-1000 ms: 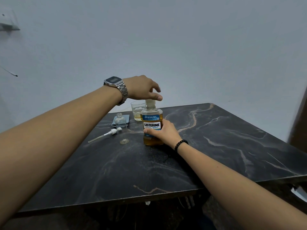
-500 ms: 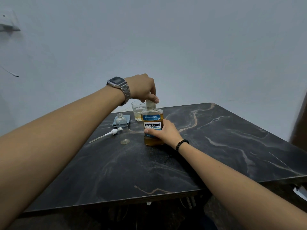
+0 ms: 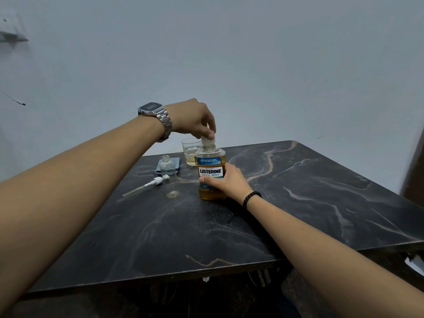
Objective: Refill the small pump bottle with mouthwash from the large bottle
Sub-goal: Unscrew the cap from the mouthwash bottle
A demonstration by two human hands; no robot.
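Note:
The large mouthwash bottle, amber liquid with a blue and white label, stands upright near the middle of the dark marble table. My right hand wraps its lower body from the right. From above, my left hand pinches the bottle's pale cap, which sits slightly raised over the threaded neck. Left of the large bottle stands the small clear bottle with its neck open and uncapped. Its white pump head with a long dip tube lies flat on the table beside it.
A drinking glass with a little yellowish liquid stands behind the large bottle. A small blue-grey pad lies under or behind the small bottle. A small clear round cap rests on the table. The table's front edge is close to me.
My left hand has turned on the cap, fingers shifting from spread to a tighter pinch, and the cap now sits a little higher over the neck. The right hand and bottle stayed put.

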